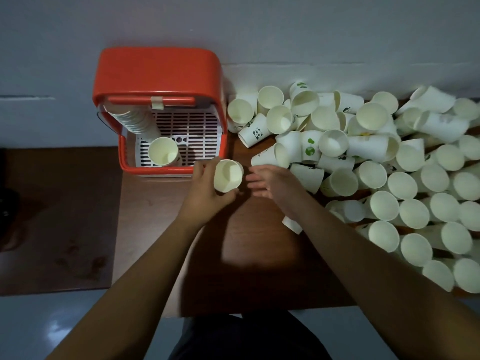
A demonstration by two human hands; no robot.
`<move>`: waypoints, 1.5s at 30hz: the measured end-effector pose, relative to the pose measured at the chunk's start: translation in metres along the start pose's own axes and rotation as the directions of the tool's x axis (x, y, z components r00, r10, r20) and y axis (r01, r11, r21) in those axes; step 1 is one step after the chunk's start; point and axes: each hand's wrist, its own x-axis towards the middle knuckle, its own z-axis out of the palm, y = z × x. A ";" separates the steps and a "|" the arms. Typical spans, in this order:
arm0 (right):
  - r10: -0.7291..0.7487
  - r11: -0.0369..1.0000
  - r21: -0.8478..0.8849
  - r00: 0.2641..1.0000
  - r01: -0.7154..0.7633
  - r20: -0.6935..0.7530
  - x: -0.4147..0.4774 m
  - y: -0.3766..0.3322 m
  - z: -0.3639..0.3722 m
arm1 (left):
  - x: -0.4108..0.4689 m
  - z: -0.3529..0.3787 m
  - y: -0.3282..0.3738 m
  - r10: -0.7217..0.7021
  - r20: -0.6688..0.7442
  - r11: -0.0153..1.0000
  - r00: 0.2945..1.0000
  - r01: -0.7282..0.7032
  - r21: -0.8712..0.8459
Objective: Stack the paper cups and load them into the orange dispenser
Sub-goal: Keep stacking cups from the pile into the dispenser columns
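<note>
Paper cup in left hand's grip, right hand slack-fingered beside cup heap, orange dispenser just beyond.

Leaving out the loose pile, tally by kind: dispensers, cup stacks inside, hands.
orange dispenser: 1
cup stack inside it: 1
hands: 2 (left hand holding a cup, right hand open)
Total: 4
</note>
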 end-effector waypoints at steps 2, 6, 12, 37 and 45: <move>-0.239 0.903 -0.397 0.960 0.164 -0.147 0.013 -0.004 -0.018 | 0.002 -0.002 0.000 0.005 -0.027 1.000 1.000 -0.005 -0.002; -0.516 0.622 -0.767 0.818 0.156 -0.252 0.046 0.000 -0.044 | 0.002 -0.009 -0.003 -0.094 -0.062 0.995 0.994 0.093 -0.025; -0.570 0.371 -0.916 0.816 0.152 -0.095 0.066 0.023 -0.041 | -0.007 -0.019 -0.011 -0.128 -0.117 0.988 0.985 0.116 -0.104; -0.613 0.669 -0.502 0.789 0.549 0.046 0.001 -0.047 0.072 | 0.036 -0.142 -0.058 -0.144 -0.186 0.973 0.972 0.173 0.151; -0.626 0.624 -0.585 0.780 0.518 0.022 0.014 -0.061 0.107 | 0.053 -0.128 -0.085 -0.189 0.012 0.950 0.982 0.180 0.254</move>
